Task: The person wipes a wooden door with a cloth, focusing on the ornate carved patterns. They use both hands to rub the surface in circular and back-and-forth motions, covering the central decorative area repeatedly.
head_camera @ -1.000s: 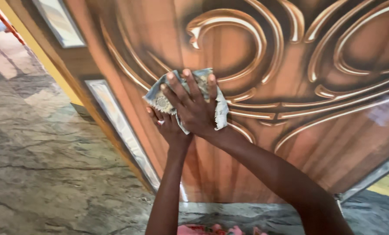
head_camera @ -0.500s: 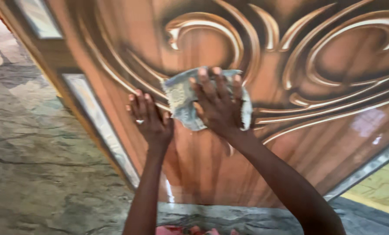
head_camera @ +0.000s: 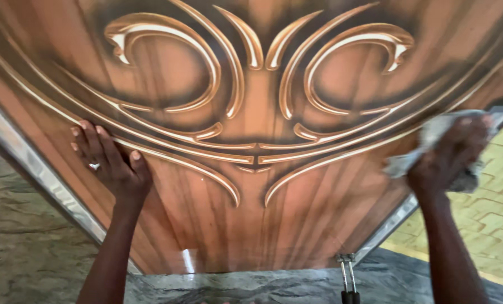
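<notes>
Light: we see soft, even daylight.
Glare: a white glint low on the glossy carved brown wooden door [head_camera: 251, 197].
Blur: our right hand [head_camera: 451, 155] and pale cloth [head_camera: 431, 132] smear.
Edges: slightly stretched.

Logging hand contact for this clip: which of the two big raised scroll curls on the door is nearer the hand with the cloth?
The right-hand curl. The right hand presses the cloth below it; the left curl sits above the bare left hand.

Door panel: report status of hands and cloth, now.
Left hand flat on carved wooden door. Right hand presses cloth at door's right edge. Nothing in the way.
</notes>
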